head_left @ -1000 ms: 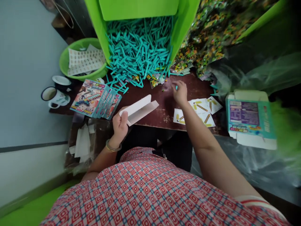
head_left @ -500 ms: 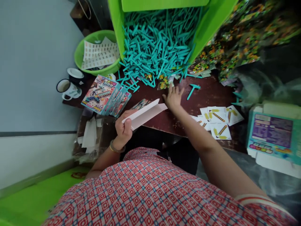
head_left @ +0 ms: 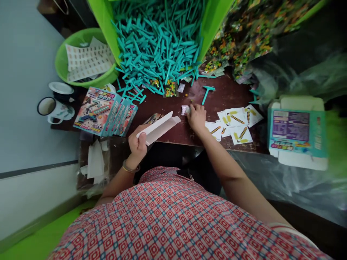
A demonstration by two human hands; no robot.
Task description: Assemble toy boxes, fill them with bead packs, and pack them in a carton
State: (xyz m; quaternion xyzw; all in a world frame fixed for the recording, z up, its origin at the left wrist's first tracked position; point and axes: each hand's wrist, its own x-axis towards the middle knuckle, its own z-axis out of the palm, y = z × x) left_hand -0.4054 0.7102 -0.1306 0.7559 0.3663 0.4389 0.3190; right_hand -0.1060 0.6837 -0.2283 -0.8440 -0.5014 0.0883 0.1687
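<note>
We note a short-sleeved cotton shirt (head_left: 176, 220) in a red, white and blue check of small squares. A thin gold-coloured metal bangle (head_left: 130, 168) circles the left wrist. Both forearms are bare.

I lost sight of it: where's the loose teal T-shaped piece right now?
The teal T-shaped piece lies alone on the brown table, just beyond the right hand, between the teal pile and the printed cards.

Probably a small packing workshop: bin of teal plastic sticks (head_left: 159, 47), stacked printed boxes (head_left: 104, 112), sticker sheets (head_left: 235, 124).
</note>
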